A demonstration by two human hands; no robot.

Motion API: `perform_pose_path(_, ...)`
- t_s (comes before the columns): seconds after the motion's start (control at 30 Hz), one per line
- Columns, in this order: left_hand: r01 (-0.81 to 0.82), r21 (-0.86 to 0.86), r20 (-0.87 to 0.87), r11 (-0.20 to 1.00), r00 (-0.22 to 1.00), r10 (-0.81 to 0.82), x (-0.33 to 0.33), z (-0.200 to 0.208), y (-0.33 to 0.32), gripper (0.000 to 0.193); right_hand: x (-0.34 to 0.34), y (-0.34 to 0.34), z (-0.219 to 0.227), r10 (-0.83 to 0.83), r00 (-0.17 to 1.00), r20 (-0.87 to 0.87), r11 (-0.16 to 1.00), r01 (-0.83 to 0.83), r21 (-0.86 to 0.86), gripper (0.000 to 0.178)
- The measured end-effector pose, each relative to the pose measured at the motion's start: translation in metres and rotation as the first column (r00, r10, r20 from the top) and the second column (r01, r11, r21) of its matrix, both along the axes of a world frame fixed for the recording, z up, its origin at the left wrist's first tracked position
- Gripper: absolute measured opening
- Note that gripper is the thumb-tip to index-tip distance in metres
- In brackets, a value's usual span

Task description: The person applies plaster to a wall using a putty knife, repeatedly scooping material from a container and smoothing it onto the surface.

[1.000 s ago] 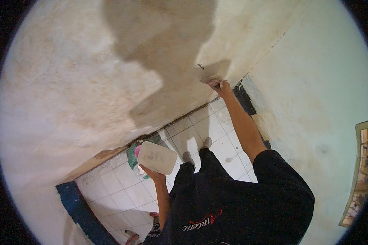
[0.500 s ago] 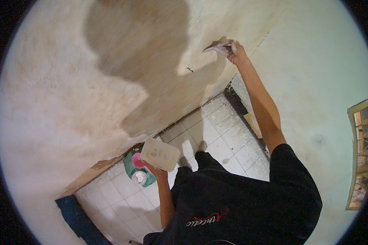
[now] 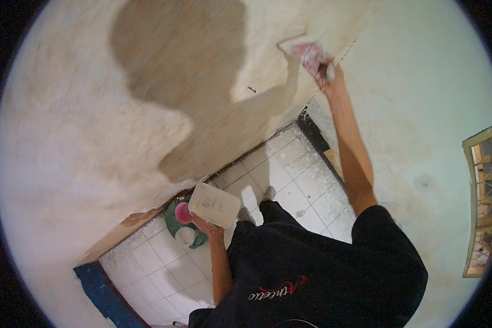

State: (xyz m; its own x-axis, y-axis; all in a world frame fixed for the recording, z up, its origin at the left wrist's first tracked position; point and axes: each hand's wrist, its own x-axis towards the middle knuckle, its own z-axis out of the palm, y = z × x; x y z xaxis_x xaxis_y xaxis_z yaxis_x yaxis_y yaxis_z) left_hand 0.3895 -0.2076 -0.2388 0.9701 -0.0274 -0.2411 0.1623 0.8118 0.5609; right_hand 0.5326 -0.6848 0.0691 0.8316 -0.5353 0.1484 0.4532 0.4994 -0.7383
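My right hand (image 3: 332,78) is raised to the plastered wall (image 3: 202,147), its fingers closed round a flat putty knife (image 3: 310,56). The wide blade is smeared white and pink, and its edge lies at or very close to the wall; contact cannot be told for sure. At waist height, my left hand (image 3: 206,225) grips a pale rectangular plastic tub (image 3: 216,205) by its lower left corner. Grey marks show on the tub's surface. Part of my left fingers is hidden by it.
A green round item (image 3: 175,216) lies on the white tiled floor (image 3: 147,262), with a pink cup (image 3: 182,212) and a white bowl (image 3: 185,236) on it. A dark blue skirting (image 3: 101,290) stands lower left. A barred window (image 3: 482,202) is at far right.
My right hand has moved slightly right and down and turned, so the putty knife's broad face now shows, pointing up and left. My left hand and the tub have stayed almost still.
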Motion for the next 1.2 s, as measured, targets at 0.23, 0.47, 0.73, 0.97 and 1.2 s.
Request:
perform_pose_path(0.23, -0.113, 0.321, 0.046, 0.94, 0.993, 0.104, -0.015, 0.095, -0.024, 0.065, 0.008, 0.037, -0.246, 0.268, 0.96, -0.078, 0.963, -0.268, 0.001, 0.026)
perform_pose_path(0.47, -0.14, 0.529, 0.067, 0.837, 0.99, 0.124, -0.017, 0.075, -0.005, 0.066, 0.062, 0.072, -0.278, 0.123, 0.921, -0.369, 0.962, -0.019, 0.272, 0.028)
perform_pose_path(0.73, 0.01, -0.032, -0.154, 0.999, 0.988, -0.015, -0.012, 0.05, -0.012, 0.064, 0.088, -0.019, -0.199, 0.025, 0.936, -0.351, 0.989, 0.029, 0.148, 0.029)
perform_pose_path(0.97, 0.08, -0.058, 0.002, 0.995, 0.997, -0.08, -0.008, 0.018, -0.012, 0.067, 0.092, -0.05, -0.079, -0.073, 0.971, -0.228, 0.996, 0.081, 0.025, 0.032)
perform_pose_path(1.2, 0.092, 0.019, 0.021, 0.996, 0.995, -0.093, -0.007, 0.033, -0.017, 0.068, 0.077, -0.014, 0.061, -0.02, 0.99, -0.136, 0.999, 0.013, -0.053, 0.034)
